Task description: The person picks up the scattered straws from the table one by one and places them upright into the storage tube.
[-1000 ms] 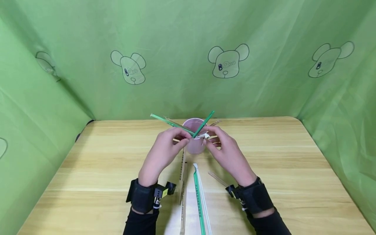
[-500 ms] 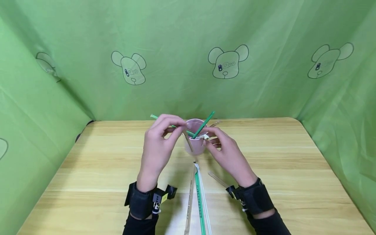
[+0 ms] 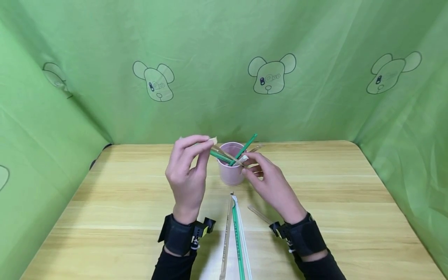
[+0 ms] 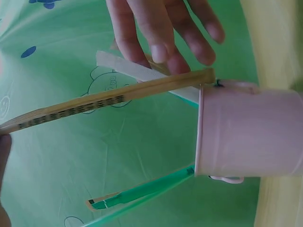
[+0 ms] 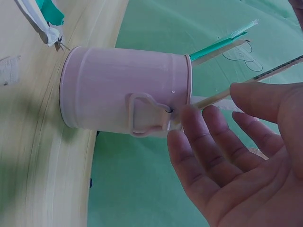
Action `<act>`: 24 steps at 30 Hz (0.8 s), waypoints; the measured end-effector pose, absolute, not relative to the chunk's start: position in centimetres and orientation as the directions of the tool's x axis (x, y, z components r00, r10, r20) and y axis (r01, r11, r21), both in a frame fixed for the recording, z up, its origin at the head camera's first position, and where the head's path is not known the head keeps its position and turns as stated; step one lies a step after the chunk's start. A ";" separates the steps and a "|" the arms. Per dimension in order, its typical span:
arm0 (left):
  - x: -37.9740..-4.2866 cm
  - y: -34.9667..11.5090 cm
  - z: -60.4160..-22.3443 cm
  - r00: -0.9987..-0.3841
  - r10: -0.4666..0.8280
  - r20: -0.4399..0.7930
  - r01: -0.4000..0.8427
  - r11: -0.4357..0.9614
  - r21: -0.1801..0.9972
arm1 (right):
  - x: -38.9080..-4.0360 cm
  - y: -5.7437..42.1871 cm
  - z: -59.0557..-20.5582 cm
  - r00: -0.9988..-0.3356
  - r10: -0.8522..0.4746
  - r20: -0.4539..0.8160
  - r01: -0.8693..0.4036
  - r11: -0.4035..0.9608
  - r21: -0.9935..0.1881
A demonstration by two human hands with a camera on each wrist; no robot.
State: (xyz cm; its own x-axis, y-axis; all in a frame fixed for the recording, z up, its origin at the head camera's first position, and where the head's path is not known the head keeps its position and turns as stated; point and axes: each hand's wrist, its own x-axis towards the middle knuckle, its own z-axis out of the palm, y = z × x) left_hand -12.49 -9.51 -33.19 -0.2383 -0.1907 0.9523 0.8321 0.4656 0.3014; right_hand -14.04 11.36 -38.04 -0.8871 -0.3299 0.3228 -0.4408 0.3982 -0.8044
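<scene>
My left hand (image 3: 187, 175) pinches the upper end of a brown paper-wrapped straw (image 4: 94, 98), at the left of the pink bucket-like cup (image 3: 231, 175). That straw slants down to the cup's rim. Beside the rim is my right hand (image 3: 271, 181), its fingers spread and gently bent in the right wrist view. Its fingertips (image 5: 191, 116) are by the straw's lower end and the cup's handle (image 5: 132, 113); whether they touch the straw is hard to tell. Green straws (image 3: 245, 147) and a white-wrapped one (image 4: 123, 66) lean out of the cup.
On the wooden table (image 3: 105, 217), a brown wrapped straw (image 3: 226, 237), a green one (image 3: 238, 237) and a white one (image 3: 244, 241) lie in front of the cup. Another brown piece (image 3: 259, 214) lies near the right wrist. Green cloth (image 3: 210, 77) with bear drawings encloses the table.
My left hand has lifted a brown wrapped straw off the table and brought it up, its lower end now at the cup's rim. My right hand has stayed almost still.
</scene>
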 end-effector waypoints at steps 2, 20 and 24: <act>-12.5 -9.4 -33.1 -0.180 -0.224 0.958 0.830 0.488 0.270 | -14.1 11.4 -38.1 -0.887 -0.330 0.324 -0.441 0.394 -0.806; -13.6 -8.9 -34.7 -0.239 -0.170 0.956 0.817 0.498 0.292 | -14.2 11.6 -38.1 -0.879 -0.340 0.335 -0.455 0.387 -0.802; -14.4 -9.0 -35.7 -0.347 -0.094 0.933 0.800 0.490 0.346 | -14.2 11.6 -38.1 -0.876 -0.344 0.339 -0.462 0.390 -0.797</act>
